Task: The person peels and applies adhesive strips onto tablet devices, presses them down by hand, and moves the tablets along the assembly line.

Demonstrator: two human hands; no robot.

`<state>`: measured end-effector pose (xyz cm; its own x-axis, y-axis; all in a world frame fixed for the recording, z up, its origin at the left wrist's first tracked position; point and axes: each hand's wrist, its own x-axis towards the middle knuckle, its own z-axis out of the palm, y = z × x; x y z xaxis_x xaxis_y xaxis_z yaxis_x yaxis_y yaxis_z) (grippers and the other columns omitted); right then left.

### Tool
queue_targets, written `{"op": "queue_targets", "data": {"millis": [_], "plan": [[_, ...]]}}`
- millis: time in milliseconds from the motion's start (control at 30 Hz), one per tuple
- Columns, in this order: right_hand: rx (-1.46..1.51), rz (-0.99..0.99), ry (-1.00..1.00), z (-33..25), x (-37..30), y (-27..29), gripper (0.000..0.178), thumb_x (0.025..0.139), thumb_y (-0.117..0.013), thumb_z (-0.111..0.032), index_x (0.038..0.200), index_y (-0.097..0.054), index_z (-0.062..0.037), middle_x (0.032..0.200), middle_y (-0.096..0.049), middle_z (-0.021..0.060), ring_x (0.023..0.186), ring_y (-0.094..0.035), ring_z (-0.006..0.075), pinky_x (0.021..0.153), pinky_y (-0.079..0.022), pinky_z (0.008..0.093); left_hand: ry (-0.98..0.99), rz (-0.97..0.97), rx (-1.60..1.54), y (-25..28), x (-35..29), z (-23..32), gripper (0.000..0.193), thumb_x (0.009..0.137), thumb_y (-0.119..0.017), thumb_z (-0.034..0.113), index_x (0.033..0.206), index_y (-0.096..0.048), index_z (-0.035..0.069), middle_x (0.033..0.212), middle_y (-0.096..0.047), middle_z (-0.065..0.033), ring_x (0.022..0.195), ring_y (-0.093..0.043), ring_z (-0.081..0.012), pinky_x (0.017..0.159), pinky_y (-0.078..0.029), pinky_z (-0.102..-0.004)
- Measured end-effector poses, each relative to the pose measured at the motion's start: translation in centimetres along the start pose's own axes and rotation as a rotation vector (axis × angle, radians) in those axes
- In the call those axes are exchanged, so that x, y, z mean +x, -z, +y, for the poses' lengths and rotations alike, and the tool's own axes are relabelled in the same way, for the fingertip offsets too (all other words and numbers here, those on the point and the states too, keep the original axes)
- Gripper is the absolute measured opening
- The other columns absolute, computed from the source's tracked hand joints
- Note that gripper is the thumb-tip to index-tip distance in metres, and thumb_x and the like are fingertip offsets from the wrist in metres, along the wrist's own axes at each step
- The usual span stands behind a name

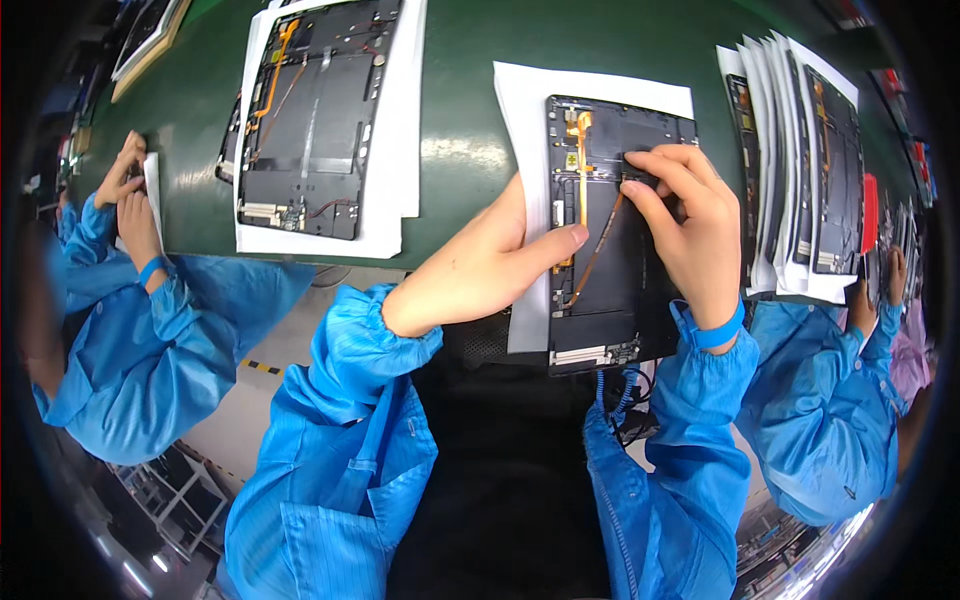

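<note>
In front of me a black tablet housing [655,122] with its inner parts exposed overlaps white sheets [525,110]. My left hand [490,262] grips its left edge, thumb on top near the orange flex cable [584,190] and the other fingers hidden underneath. A thin brown flex cable [597,255] slants up across the housing to my right hand [697,215]. There my thumb and index finger are bent together in a pinch at the cable's upper end; the exact contact is partly hidden. A blue band circles my right wrist.
Another open tablet housing [325,110] lies on white sheets to the left on the green table [460,190]. At right stands a row of housings [835,185] with white sheets between, beside a red object [869,212]. Co-workers in blue sleeves [170,370] sit on both sides.
</note>
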<state>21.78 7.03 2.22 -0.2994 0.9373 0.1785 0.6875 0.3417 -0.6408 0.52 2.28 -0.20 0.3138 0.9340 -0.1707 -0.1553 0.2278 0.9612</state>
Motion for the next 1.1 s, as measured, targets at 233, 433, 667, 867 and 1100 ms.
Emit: {"op": "queue_targets", "data": {"millis": [233, 433, 667, 867, 1100], "plan": [[-0.060, -0.041, -0.011, 0.0, 0.5, -1.1, 0.013, 0.082, -0.079, -0.002, 0.093, -0.072, 0.0009, 0.084, -0.066, 0.0086, 0.074, -0.063, 0.0227, 0.067, -0.049, 0.0343, -0.022, 0.266, 0.554, 1.0, -3.7, 2.8, 0.046, 0.099, -0.069, 0.010, 0.141, -0.055, -0.003, 0.063, -0.066, -0.0074, 0.053, -0.063, -0.0086, 0.050, -0.047, -0.0242], [0.092, -0.031, 0.027, -1.6, -1.6, 0.3, 0.014, 0.079, -0.077, 0.004, 0.090, -0.069, -0.0002, 0.084, -0.061, 0.0103, 0.076, -0.063, 0.0253, 0.068, -0.050, 0.0353, 0.377, -0.131, -0.277, -1.0, -4.3, 0.8, 0.036, 0.111, -0.048, 0.019, 0.130, -0.064, -0.007, 0.105, -0.075, -0.0192, 0.071, -0.075, -0.0196, 0.051, -0.057, -0.0244], [0.059, -0.074, 0.253, -3.9, -5.5, 0.4, 0.031, 0.064, -0.082, 0.004, 0.091, -0.073, -0.0074, 0.090, -0.057, 0.0072, 0.078, -0.061, 0.0275, 0.066, -0.051, 0.0370, 0.368, -0.038, -0.515, -2.4, -3.9, -0.1, 0.034, 0.109, -0.054, 0.018, 0.127, -0.061, -0.010, 0.098, -0.073, -0.0165, 0.068, -0.075, -0.0212, 0.046, -0.056, -0.0248], [0.209, -0.097, 0.213, -3.0, -5.3, 0.6, 0.024, 0.070, -0.082, 0.004, 0.091, -0.073, -0.0028, 0.098, -0.075, 0.0110, 0.081, -0.072, 0.0278, 0.071, -0.056, 0.0349, 0.364, -0.005, -0.458, -2.6, -4.3, -0.5, 0.022, 0.103, -0.062, 0.006, 0.120, -0.063, -0.009, 0.093, -0.074, -0.0133, 0.064, -0.072, -0.0161, 0.046, -0.054, -0.0243], [0.025, -0.088, 0.326, -2.4, -5.1, 0.6, 0.023, 0.074, -0.082, 0.003, 0.095, -0.075, -0.0021, 0.095, -0.076, 0.0095, 0.071, -0.071, 0.0220, 0.062, -0.051, 0.0306, 0.187, 0.021, -0.329, -2.9, -4.8, -1.5, 0.023, 0.101, -0.062, -0.003, 0.123, -0.069, -0.009, 0.096, -0.076, -0.0151, 0.058, -0.065, -0.0113, 0.049, -0.052, -0.0226]]}}
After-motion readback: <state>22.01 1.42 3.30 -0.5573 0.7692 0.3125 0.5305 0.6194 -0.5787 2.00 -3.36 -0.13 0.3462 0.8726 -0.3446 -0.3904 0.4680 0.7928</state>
